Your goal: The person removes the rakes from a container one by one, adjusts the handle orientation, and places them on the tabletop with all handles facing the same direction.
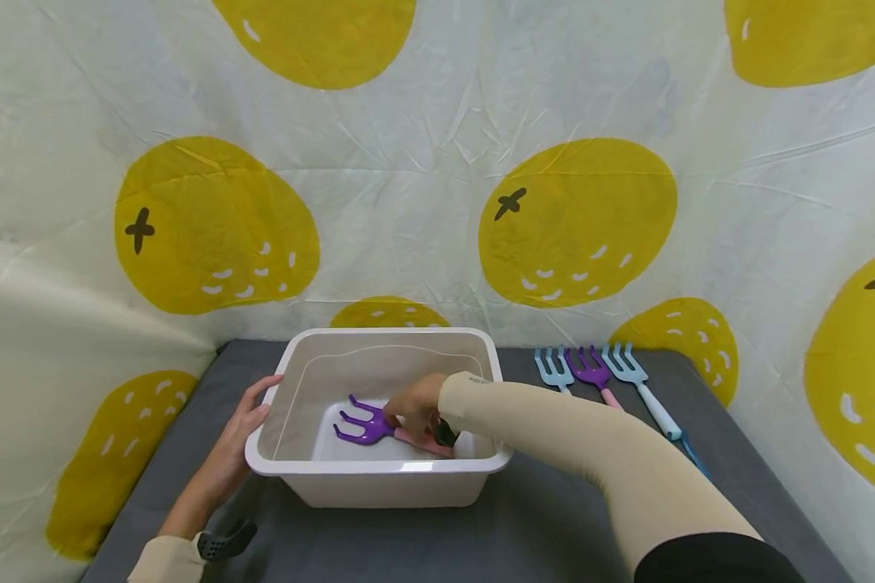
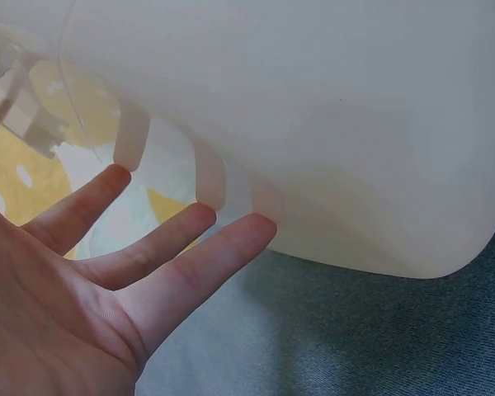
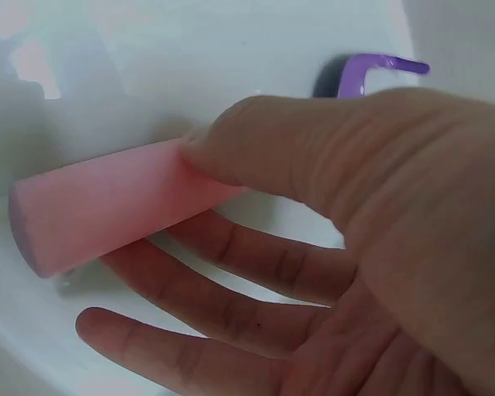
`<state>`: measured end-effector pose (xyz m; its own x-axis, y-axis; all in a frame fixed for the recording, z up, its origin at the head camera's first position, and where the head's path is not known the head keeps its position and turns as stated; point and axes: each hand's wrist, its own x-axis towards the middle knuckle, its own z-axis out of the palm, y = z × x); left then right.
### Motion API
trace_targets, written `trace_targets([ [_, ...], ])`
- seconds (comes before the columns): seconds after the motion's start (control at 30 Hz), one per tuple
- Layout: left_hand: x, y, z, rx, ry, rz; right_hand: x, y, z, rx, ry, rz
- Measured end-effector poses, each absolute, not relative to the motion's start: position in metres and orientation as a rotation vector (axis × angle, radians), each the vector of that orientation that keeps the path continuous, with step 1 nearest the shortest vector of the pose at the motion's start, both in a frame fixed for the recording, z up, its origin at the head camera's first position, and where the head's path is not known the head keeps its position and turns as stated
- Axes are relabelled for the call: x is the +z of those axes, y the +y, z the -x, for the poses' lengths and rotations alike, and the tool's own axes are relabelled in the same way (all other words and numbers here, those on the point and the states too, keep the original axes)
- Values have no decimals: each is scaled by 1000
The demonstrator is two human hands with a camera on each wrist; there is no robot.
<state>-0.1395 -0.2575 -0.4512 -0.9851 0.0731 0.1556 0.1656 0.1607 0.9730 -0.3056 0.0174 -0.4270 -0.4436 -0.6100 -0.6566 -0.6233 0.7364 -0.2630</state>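
A white plastic tub (image 1: 382,488) stands on the grey table. Inside it, a small garden fork (image 1: 369,426) with purple tines and a pink handle (image 3: 107,202) lies low against the floor. My right hand (image 1: 417,402) reaches into the tub and pinches that handle between thumb and fingers; in the right wrist view the handle's end sticks out past the fingertips. At the tub's left side, my left hand (image 1: 229,441) touches the rim and wall with its fingers spread and fairly straight, as the left wrist view (image 2: 91,280) shows.
Right of the tub lie more garden forks: a light blue one (image 1: 554,370), a purple one (image 1: 591,371) with a pink handle, and another light blue one (image 1: 627,367). My right sleeve partly covers them. A patterned cloth (image 1: 408,227) hangs behind the table.
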Motion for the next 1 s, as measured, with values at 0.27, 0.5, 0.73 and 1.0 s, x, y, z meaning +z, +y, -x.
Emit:
trace_targets([
  [0.27, -451, -256, 138, -1958, -2351, 215, -430, 14, 311, -21, 2109, 937],
  [0.5, -452, -256, 138, -1959, -2352, 191, -425, 15, 308, 2, 2120, 959],
  [0.73, -450, -254, 138, -1962, -2356, 190, -413, 20, 311, -25, 2109, 979],
  [1.0, -449, -254, 137, -1960, -2350, 206, -403, 27, 317, -8, 2077, 1018],
])
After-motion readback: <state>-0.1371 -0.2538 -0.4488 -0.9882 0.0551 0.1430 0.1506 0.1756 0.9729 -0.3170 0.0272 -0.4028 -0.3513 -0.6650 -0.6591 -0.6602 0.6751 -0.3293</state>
